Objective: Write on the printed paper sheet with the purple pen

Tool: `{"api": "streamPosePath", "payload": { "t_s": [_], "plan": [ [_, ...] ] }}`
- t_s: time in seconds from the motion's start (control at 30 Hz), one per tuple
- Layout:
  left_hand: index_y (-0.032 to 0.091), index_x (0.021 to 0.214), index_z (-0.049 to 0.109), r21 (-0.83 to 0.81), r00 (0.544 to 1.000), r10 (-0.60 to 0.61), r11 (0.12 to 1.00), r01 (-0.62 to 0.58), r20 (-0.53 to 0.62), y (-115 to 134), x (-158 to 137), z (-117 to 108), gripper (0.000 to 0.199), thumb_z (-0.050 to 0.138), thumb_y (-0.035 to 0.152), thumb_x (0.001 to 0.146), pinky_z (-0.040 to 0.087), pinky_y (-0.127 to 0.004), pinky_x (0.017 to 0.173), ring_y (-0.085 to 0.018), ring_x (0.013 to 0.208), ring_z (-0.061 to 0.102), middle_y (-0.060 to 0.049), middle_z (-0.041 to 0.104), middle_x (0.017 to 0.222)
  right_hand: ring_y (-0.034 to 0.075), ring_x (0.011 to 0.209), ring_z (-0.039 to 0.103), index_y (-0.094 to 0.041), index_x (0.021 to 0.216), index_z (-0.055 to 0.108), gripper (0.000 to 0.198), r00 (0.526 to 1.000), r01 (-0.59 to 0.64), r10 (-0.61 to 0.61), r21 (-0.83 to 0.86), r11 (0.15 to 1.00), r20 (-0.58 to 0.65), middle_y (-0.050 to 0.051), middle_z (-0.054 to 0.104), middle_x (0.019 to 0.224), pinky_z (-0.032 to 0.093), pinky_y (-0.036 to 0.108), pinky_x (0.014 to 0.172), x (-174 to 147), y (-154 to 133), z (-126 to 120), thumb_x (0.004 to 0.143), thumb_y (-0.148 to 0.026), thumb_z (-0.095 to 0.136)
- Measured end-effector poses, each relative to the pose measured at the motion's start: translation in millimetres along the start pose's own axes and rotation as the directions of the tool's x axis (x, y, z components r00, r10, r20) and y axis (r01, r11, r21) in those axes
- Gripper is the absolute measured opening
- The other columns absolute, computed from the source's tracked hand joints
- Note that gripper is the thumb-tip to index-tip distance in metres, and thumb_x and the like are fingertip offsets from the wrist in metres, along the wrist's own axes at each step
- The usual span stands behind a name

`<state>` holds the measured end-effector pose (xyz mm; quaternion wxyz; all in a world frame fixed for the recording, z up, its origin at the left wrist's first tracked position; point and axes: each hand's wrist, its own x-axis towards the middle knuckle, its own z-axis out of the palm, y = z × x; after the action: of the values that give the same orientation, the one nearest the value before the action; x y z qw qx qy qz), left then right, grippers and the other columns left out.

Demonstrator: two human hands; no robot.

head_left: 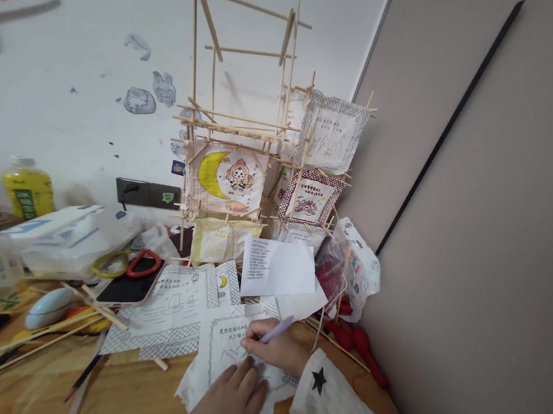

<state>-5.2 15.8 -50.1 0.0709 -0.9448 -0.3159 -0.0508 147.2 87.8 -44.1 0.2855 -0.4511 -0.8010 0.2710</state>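
1. Fingers of the left hand [227, 402] lie flat, nearly together, on the near part of a white paper sheet with a drawn patterned border [219, 348]; nothing gripped. Probably pinning it against sliding.
2. Right hand [279, 348], in a white sleeve with black stars [327, 408]: fingers clamped round a slim pale-purple pen [277, 329], shaft slanting up and right. Held low, likely for fine control. Tip hidden; can't tell if it touches paper.
3. Bordered sheet is on the brown wooden worktop [133, 391], under both hands: left fingers on its lower part, right fingers over its middle, handwriting just beyond them.
4. White sheets with a boat drawing and hatched edges [178, 309] lie just left, likely parked clear of the pen.
5. Farther back, white paper with rows of dark handwriting [293, 269] sits at the frame's foot, text towards the person, presumably for reading.
6. Tall frame of pale wooden sticks [239, 118], paper panels attached, stands behind, probably set back for working room.
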Motion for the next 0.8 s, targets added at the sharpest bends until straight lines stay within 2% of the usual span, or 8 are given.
{"api": "streamPosePath", "payload": {
  "t_s": [0.53,0.8],
  "plan": [
    [0.012,0.119,0.052,-0.010,0.998,-0.003,1.000,0.004,0.069,2.1,-0.3,-6.7,0.031,0.049,0.011,0.089,0.041,-0.044,0.091,-0.033,0.116,0.044,-0.014,0.055,0.116,0.012,0.059,0.043,-0.018,0.063,0.053,0.025,0.999,-0.021,0.020,-0.021,1.000,-0.040,-0.004,0.048,0.058,0.032,0.022,0.055,-1.7,-0.4,-0.7,0.082,-0.033,0.056],
    [0.014,0.119,0.053,0.015,1.000,0.012,1.000,-0.012,-0.006,1.2,-0.7,-3.5,0.030,0.050,0.012,0.089,0.043,-0.043,0.089,-0.032,0.115,0.046,-0.013,0.056,0.114,0.011,0.058,0.042,-0.018,0.061,0.051,0.026,0.999,-0.003,0.003,0.004,1.000,-0.035,-0.004,0.046,0.057,0.033,0.021,0.054,-0.6,0.1,-0.1,0.083,-0.032,0.055]
  ]
}}
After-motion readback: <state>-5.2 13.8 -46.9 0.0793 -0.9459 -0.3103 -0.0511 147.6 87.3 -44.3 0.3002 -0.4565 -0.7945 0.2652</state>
